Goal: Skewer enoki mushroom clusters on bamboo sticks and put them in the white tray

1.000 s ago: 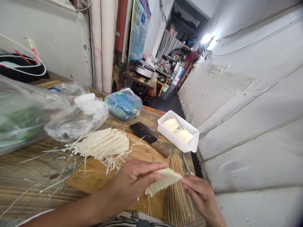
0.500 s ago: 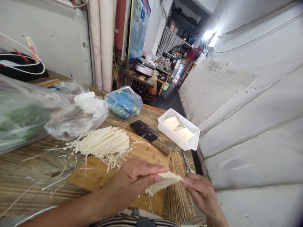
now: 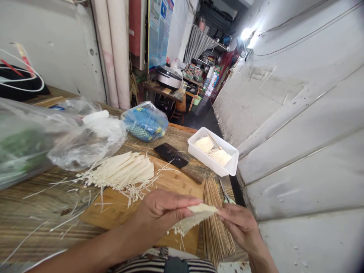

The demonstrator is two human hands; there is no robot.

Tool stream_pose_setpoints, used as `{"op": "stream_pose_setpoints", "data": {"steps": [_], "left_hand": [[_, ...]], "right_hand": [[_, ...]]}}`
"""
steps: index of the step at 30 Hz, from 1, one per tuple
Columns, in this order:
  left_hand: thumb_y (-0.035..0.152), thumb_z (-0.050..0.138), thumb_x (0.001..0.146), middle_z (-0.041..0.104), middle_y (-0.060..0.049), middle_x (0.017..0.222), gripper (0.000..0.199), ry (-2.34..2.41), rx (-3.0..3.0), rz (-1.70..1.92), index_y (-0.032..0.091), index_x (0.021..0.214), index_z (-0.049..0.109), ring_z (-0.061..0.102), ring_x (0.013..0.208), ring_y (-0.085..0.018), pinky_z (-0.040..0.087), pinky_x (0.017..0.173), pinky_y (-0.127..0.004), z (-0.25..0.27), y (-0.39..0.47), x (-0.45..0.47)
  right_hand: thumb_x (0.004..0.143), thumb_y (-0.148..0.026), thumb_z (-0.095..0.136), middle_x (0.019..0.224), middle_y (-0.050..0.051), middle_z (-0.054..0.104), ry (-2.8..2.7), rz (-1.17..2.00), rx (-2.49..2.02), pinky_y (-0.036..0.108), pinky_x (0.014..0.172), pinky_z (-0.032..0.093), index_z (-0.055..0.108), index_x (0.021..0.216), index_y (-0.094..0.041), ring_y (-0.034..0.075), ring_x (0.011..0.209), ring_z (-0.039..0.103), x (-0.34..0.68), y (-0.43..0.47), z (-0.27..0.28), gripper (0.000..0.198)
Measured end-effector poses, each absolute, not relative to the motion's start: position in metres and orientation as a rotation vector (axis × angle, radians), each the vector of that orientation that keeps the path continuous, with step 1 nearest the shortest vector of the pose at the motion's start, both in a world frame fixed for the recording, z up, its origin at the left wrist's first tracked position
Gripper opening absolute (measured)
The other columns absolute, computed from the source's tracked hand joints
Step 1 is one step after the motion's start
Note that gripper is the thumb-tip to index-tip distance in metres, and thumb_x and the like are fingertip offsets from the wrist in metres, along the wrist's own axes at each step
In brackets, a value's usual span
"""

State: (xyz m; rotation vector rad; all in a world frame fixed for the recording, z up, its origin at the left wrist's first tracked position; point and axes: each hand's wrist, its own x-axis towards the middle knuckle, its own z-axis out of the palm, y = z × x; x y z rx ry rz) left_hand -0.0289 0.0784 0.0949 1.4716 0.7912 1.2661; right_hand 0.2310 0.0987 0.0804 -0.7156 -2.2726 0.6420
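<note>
My left hand [image 3: 170, 208] pinches a flat bunch of enoki mushrooms [image 3: 196, 217] between thumb and fingers, over the front right of a wooden cutting board [image 3: 167, 182]. My right hand [image 3: 239, 223] is closed at the bunch's right end, fingertips meeting its edge; what lies inside that pinch is hidden. A pile of enoki mushrooms [image 3: 122, 170] spreads across the board's left part, with loose strands around it. Below and between my hands, many thin bamboo skewers [image 3: 214, 223] lie in a bundle beside the board. Scissors [image 3: 226, 193] rest just beyond my right hand.
A dark-bladed cleaver [image 3: 172, 154] lies at the board's far edge. Behind it stands a white plastic box [image 3: 209, 161] holding enoki pieces and a stick. Plastic bags [image 3: 85, 140] crowd the left, near a blue bagged bundle [image 3: 146, 123]. A pale wall [image 3: 298, 159] runs along the right.
The view has shifted slightly. Both hands keep hold at the same places, and the enoki bunch has tilted a little, showing more of its underside.
</note>
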Motion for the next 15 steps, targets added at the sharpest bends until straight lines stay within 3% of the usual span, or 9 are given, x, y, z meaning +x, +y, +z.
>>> {"op": "stream_pose_setpoints", "data": {"steps": [6,15], "left_hand": [[0.019,0.063,0.078,0.074,0.001,0.092,0.025,0.795,1.443,1.208,0.037,0.093,0.073,0.072,0.081,-0.018,0.059,0.071,-0.027,0.095,0.076,-0.026],[0.019,0.060,0.077,0.073,0.001,0.096,0.030,0.772,1.534,1.228,0.038,0.096,0.072,0.071,0.089,-0.023,0.058,0.080,-0.035,0.099,0.078,-0.023]], "right_hand": [[0.087,-0.006,0.049,0.062,-0.002,0.047,-2.289,0.617,-0.713,0.023,0.049,0.029,0.058,0.125,-0.032,0.011,0.053,0.040,0.227,0.097,0.084,0.046],[0.087,-0.008,0.051,0.059,-0.002,0.044,-2.273,0.511,-0.708,0.023,0.046,0.028,0.061,0.122,-0.029,0.011,0.050,0.039,0.219,0.096,0.095,0.042]]}}
